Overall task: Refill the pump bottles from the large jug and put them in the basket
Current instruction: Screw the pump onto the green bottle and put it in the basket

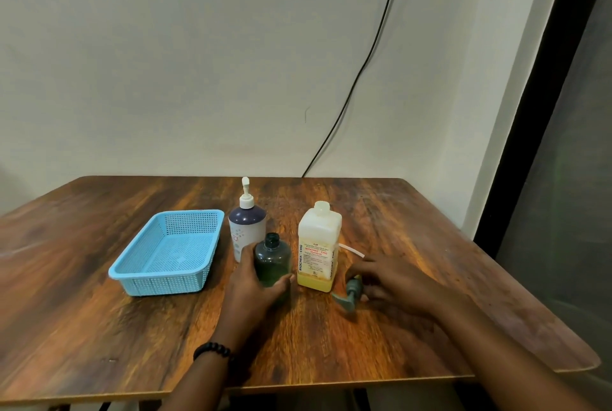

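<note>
Fingers of the left hand (255,284) wrap the uncapped green bottle (272,260); right hand (390,278) pinches its removed pump head (347,293) on the table (99,327). Two bottles, one jug (318,245), one empty blue basket (169,250)

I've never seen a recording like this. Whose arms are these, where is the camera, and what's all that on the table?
No machine here: a person wears a camera on the head, looking down at their own hands. The left hand holds a dark green bottle with its top off. The right hand rests on that bottle's removed pump, lying on the wooden table. Standing nearby are a yellow refill jug, a white pump bottle and an empty blue basket.
</note>
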